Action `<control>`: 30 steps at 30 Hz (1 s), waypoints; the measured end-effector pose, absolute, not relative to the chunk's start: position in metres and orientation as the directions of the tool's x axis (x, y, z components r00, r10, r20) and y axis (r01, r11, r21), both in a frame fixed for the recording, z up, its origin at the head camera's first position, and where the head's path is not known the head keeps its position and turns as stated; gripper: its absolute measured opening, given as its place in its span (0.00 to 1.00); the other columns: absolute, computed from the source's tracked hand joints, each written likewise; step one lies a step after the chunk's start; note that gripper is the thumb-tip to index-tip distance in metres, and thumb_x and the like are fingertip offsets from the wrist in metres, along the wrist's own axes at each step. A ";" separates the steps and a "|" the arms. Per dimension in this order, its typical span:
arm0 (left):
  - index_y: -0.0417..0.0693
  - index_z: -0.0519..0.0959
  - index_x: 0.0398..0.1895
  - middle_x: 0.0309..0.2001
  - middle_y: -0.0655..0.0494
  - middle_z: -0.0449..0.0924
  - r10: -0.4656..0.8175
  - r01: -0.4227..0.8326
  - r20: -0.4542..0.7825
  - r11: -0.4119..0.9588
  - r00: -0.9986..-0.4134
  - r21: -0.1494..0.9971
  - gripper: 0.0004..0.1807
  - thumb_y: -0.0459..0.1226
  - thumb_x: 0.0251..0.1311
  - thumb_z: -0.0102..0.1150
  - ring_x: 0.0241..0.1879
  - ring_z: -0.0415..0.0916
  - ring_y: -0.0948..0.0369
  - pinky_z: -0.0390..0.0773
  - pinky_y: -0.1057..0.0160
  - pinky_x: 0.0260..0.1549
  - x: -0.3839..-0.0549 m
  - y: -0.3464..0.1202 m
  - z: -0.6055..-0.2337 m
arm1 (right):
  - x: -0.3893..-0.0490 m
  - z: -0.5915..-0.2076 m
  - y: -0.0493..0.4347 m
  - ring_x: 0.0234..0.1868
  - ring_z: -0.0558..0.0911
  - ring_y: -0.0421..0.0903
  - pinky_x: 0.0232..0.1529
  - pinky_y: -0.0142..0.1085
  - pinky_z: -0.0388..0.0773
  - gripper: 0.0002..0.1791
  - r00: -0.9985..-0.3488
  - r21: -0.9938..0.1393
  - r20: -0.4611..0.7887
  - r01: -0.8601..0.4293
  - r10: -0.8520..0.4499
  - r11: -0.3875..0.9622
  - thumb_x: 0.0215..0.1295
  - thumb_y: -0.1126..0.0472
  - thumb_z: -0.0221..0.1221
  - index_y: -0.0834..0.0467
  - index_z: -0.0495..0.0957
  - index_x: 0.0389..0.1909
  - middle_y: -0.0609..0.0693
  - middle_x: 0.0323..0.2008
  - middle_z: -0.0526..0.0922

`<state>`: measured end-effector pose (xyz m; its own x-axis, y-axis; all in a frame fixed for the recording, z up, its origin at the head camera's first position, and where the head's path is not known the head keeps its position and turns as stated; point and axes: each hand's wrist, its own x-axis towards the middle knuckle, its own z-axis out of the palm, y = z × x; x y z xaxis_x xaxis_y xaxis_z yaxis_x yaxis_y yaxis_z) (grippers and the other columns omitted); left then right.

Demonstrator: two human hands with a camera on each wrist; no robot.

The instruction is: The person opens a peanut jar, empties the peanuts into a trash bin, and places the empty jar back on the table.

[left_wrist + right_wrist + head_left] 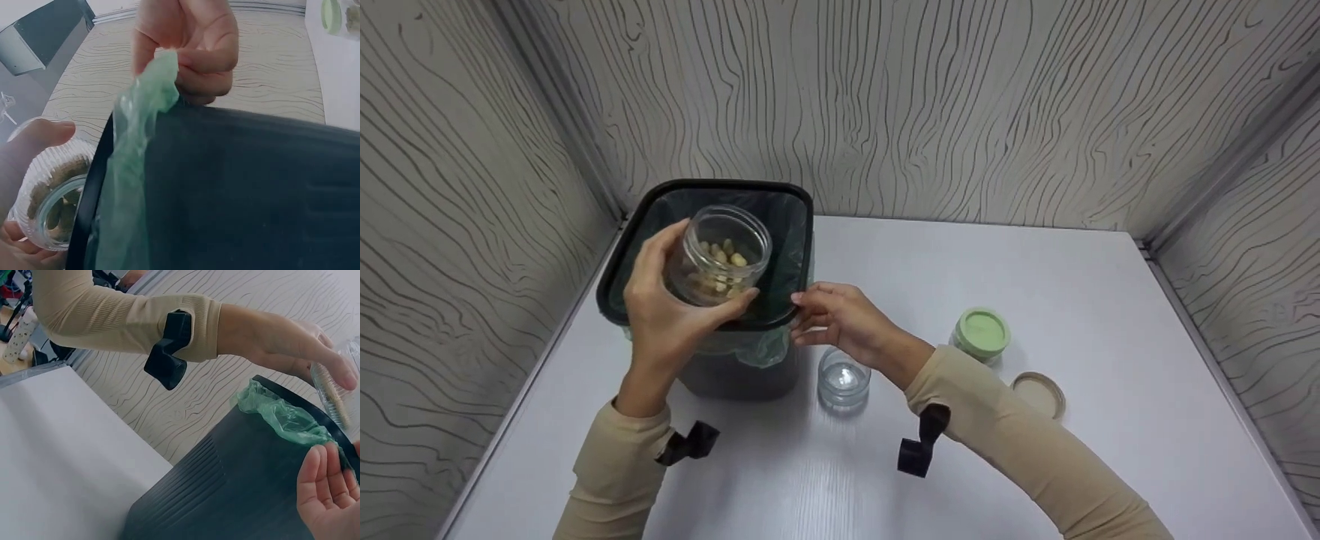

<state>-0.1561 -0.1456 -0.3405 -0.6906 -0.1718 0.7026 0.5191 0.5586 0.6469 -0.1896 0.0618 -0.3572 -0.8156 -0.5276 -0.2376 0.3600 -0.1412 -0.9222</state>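
Head: left hand (664,311) curled round clear jar (690,276) of nutlike pieces (737,259), tilted over bin (742,379); right hand (844,322) at rim (808,247). Left wrist: right fingers pinch green liner (129,152). Right wrist: left thumb on jar; right fingertips against liner.

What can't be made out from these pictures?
Bottom inside the bin: head view, blocked by the held jar and left hand; wrist views, blocked by its wall.
Fill level of the green-lidded jar: head view, covered by its lid; left wrist view, cut off by the right edge.
Top-left clutter: right wrist view, cut off by the edge, too small to name.
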 end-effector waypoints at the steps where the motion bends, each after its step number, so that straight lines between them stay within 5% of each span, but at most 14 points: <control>1: 0.33 0.71 0.59 0.56 0.40 0.76 -0.176 0.515 0.703 0.564 -0.688 0.646 0.48 0.36 0.27 0.82 0.54 0.74 0.53 0.70 0.74 0.58 -0.156 -0.148 -0.341 | -0.190 -0.357 0.061 0.25 0.82 0.38 0.32 0.29 0.84 0.11 -0.818 -0.923 -0.239 0.359 -0.523 -0.140 0.69 0.62 0.49 0.53 0.76 0.26 0.43 0.21 0.80; 30: 0.31 0.67 0.62 0.58 0.36 0.74 -0.200 0.427 0.670 0.634 -0.715 0.645 0.48 0.36 0.33 0.79 0.55 0.74 0.48 0.69 0.71 0.58 -0.159 -0.182 -0.330 | -0.192 -0.356 0.058 0.24 0.79 0.39 0.31 0.29 0.82 0.11 -0.849 -0.939 -0.222 0.319 -0.480 -0.130 0.69 0.63 0.50 0.52 0.72 0.25 0.43 0.21 0.78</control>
<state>-0.1587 -0.1816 -0.3303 -0.7147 -0.2003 0.6702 0.4272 0.6337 0.6449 -0.1925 0.0585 -0.3564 -0.8486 -0.4801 -0.2222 0.3192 -0.1298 -0.9388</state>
